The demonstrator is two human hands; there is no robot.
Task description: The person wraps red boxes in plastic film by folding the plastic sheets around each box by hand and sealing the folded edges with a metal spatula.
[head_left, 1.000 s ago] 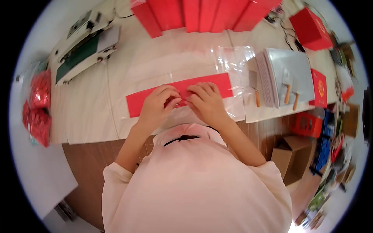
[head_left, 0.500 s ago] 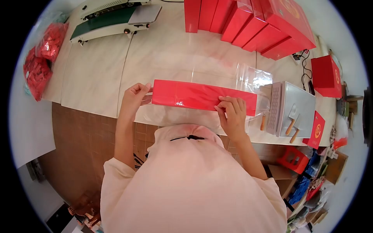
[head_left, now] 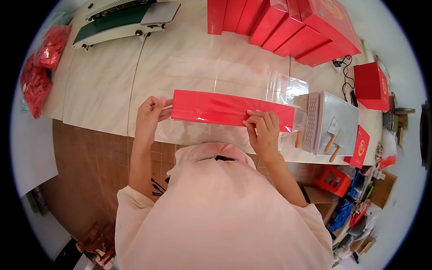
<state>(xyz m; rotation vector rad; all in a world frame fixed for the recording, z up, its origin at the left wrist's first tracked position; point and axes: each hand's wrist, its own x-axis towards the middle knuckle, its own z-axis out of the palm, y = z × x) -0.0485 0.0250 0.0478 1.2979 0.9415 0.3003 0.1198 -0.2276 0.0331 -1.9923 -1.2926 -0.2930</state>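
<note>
A long red box (head_left: pixel 211 107) lies across the front of the table, wrapped in a clear plastic film (head_left: pixel 283 85) that spreads out behind it and past its right end. At the box's left end, my left hand (head_left: pixel 150 110) pinches the loose end of the film between thumb and fingers. Bent over the near side of the box, towards its right end, my right hand (head_left: pixel 264 130) has its fingertips on the film-covered red face and its thumb close to the near edge. What lies directly under the right fingertips is hidden.
Upright red boxes (head_left: pixel 270 27) stand at the back. A belt machine (head_left: pixel 121 22) sits back left, beside bags of red packets (head_left: pixel 38 85). At right are a grey-topped case (head_left: pixel 344 119) with two wooden-handled scrapers (head_left: pixel 333 135), a red box (head_left: pixel 371 85) and black cable (head_left: pixel 345 76).
The whole view has shifted slightly left and up. Both hands stay at the same places on the box and film, with the left fingers slightly more closed around the film end.
</note>
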